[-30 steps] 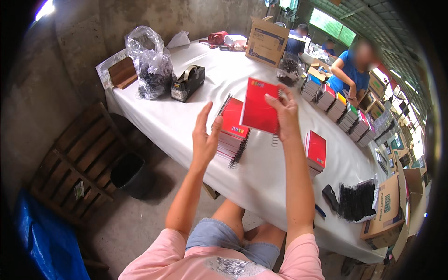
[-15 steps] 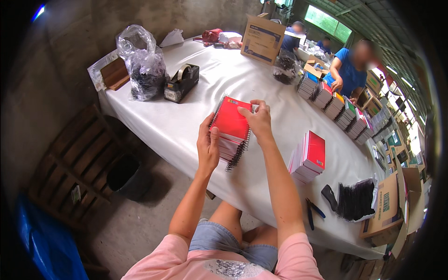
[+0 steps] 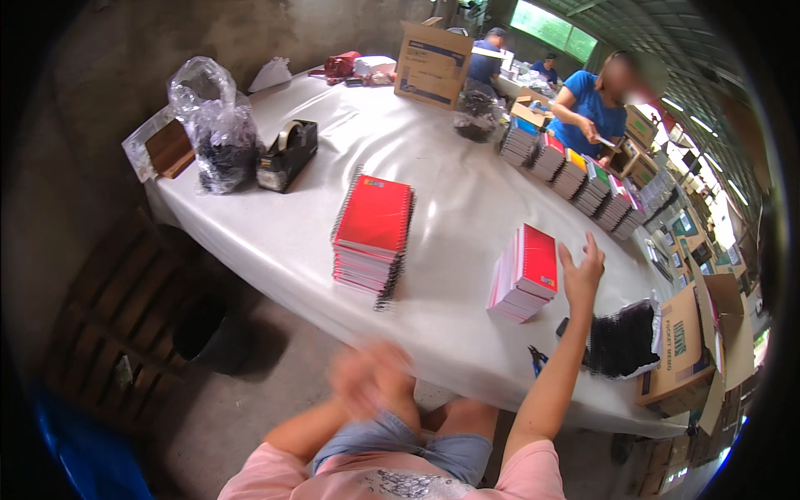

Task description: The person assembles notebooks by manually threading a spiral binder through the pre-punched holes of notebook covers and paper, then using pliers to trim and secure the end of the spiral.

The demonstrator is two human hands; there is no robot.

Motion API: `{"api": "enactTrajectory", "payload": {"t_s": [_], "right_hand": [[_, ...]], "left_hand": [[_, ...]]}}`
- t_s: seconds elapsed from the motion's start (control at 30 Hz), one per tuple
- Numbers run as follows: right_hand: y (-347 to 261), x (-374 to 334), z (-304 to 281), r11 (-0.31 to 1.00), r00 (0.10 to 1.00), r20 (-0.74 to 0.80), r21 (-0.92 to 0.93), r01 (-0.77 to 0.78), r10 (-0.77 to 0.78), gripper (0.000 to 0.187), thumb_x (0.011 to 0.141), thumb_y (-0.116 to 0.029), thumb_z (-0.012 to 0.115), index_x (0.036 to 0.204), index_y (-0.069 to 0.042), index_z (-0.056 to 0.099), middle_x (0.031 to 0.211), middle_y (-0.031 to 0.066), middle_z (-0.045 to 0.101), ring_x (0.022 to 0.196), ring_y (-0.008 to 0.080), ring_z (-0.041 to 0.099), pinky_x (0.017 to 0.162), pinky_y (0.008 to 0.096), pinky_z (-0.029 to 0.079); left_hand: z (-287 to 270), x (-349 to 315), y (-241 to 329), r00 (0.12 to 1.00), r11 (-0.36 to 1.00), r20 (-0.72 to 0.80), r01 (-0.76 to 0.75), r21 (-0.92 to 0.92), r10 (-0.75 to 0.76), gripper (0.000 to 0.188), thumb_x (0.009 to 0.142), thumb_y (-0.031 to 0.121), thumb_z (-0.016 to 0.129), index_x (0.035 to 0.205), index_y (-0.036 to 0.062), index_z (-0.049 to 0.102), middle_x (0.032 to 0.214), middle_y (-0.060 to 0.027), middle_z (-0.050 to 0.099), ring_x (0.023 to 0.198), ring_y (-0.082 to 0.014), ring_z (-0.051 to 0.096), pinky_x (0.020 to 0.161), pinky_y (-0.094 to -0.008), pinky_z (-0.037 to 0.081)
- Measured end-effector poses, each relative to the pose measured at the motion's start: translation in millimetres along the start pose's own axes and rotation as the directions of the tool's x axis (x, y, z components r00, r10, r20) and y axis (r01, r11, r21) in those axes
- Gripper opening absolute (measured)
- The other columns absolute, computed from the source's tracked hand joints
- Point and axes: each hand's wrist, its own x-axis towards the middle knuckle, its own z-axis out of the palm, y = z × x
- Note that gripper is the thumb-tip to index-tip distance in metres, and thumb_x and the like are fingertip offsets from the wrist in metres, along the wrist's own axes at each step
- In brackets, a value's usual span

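A stack of spiral-bound notebooks with red covers [image 3: 375, 218] stands on the white-covered table, out of both hands. To its right is a second stack with a red cover [image 3: 537, 260], on which no coils show. My right hand [image 3: 585, 268] is just right of this second stack, its fingers apart and nothing in them. Motion smears my left hand [image 3: 371, 377], held over my lap off the table's front edge; its fingers cannot be made out. Dark-handled pliers [image 3: 536, 362] lie near the front edge, partly behind my right forearm. Beside that forearm is a pile of black binding coils [image 3: 621, 340].
A tape dispenser [image 3: 287, 157] and a clear plastic bag [image 3: 221, 150] stand at the left. Cardboard boxes [image 3: 432, 65] [image 3: 675, 346] are at the back and right. Notebook stacks [image 3: 571, 173] line the far right edge, where a person in blue [image 3: 583, 108] stands.
Both hands have let go of the red spiral notebook stack. My left hand has drawn back toward my lap; my right has moved right to the other stack. The view has shifted.
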Motion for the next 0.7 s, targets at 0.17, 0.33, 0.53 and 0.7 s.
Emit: {"api": "enactTrajectory", "payload": {"t_s": [0.17, 0.33, 0.53, 0.7], "right_hand": [[-19.2, -24.9, -72.2, 0.941, 0.997, 0.081, 0.335, -0.036, 0.01, 0.058, 0.081, -0.028, 0.069, 0.131, -0.011, 0.047, 0.11, 0.0078, 0.05, 0.086, 0.0185, 0.043, 0.077, 0.0319, 0.042], [-4.3, -26.4, -90.4, 0.912, 0.993, 0.12, 0.406, -0.055, 0.006, 0.056, 0.081, -0.027, 0.069, 0.131, -0.011, 0.047, 0.106, 0.0077, 0.051, 0.085, 0.0157, 0.048, 0.073, 0.0288, 0.043], [6.9, -19.6, 0.2, 0.951, 0.912, 0.377, 0.187, -0.247, 0.163, 0.084, 0.07, -0.048, 0.076, 0.126, 0.006, 0.044, 0.112, 0.0168, 0.053, 0.098, 0.0232, 0.055, 0.086, 0.0323, 0.044], [22.3, -20.0, 10.8, 0.776, 0.734, 0.669, 0.401, -0.486, 0.115, 0.077, 0.068, -0.044, 0.078, 0.122, 0.003, 0.049, 0.098, 0.0122, 0.064, 0.088, 0.0233, 0.061, 0.083, 0.0315, 0.047]], "left_hand": [[54.4, -235.9, -107.9, 0.193, 0.627, 0.657, 0.573, 0.528, -0.729, 0.029, 0.091, 0.023, 0.052, 0.107, 0.0003, 0.061, 0.097, -0.0192, 0.063, 0.09, -0.0292, 0.062, 0.082, -0.037, 0.047], [147.3, -239.4, -215.6, -0.396, -0.392, -0.058, 0.918, -0.058, -0.917, 0.06, 0.088, 0.045, 0.052, 0.13, 0.0028, 0.046, 0.117, -0.0171, 0.057, 0.105, -0.0243, 0.054, 0.091, -0.0358, 0.042], [127.3, -257.1, -217.1, -0.268, -0.162, 0.285, 0.924, 0.345, -0.92, 0.057, 0.088, 0.042, 0.054, 0.13, 0.0034, 0.047, 0.117, -0.0166, 0.057, 0.105, -0.0237, 0.054, 0.091, -0.0355, 0.042], [88.3, -257.1, -165.4, -0.197, 0.34, 0.538, 0.589, 0.733, -0.82, 0.055, 0.088, 0.039, 0.056, 0.13, 0.0039, 0.048, 0.117, -0.0161, 0.057, 0.104, -0.0232, 0.054, 0.091, -0.0354, 0.042]]}}
